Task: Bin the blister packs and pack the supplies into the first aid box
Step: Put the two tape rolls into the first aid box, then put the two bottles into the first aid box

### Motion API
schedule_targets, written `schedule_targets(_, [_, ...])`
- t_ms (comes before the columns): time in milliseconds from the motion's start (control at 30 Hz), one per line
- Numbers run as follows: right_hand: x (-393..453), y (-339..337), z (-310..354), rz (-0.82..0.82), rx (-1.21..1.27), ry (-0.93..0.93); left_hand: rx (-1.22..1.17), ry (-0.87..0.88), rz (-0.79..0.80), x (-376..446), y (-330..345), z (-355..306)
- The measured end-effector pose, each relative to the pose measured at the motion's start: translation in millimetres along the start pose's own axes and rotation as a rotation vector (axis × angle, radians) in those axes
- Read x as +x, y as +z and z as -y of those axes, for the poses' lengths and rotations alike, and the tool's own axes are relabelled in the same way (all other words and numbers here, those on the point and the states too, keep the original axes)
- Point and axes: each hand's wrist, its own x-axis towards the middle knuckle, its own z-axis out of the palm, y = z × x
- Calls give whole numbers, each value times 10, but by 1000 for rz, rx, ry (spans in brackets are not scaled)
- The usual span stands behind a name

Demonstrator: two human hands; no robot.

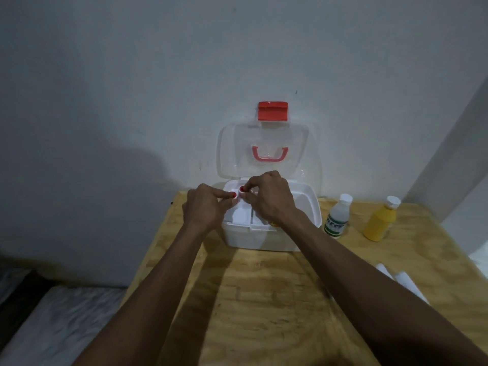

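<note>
We reach both arms over the wooden counter [264,299]. Our left hand [204,207] and right hand [272,198] each pinch a small red-and-white roll [237,193] above the first aid box [264,239] at twelve o'clock, lid [269,154] up against the wall. At two o'clock stand a white bottle [338,216] and a yellow bottle [380,219].

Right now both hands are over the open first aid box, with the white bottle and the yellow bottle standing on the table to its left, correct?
Not quite: the head view shows the white bottle and yellow bottle to the right of the first aid box. Both hands, left hand and right hand, are over it.
</note>
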Motion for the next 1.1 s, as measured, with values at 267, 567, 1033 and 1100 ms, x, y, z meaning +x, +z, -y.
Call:
schedule_targets(267, [-144, -291, 9, 19, 123, 31, -51, 34, -56, -144, -85, -66])
schedule_targets(567, [-830, -1302, -355, -247, 196, 45, -282, 214, -212, -738, -21, -609])
schedule_targets(1033, [-1230, -1643, -1526, -378, 167, 352, -268, 279, -1, -1050, 1174, -1613])
schedule_targets(1100, [-1202, -1572, -1599, -366, 187, 376, -264, 250, 11, -1042, 1317, -1667])
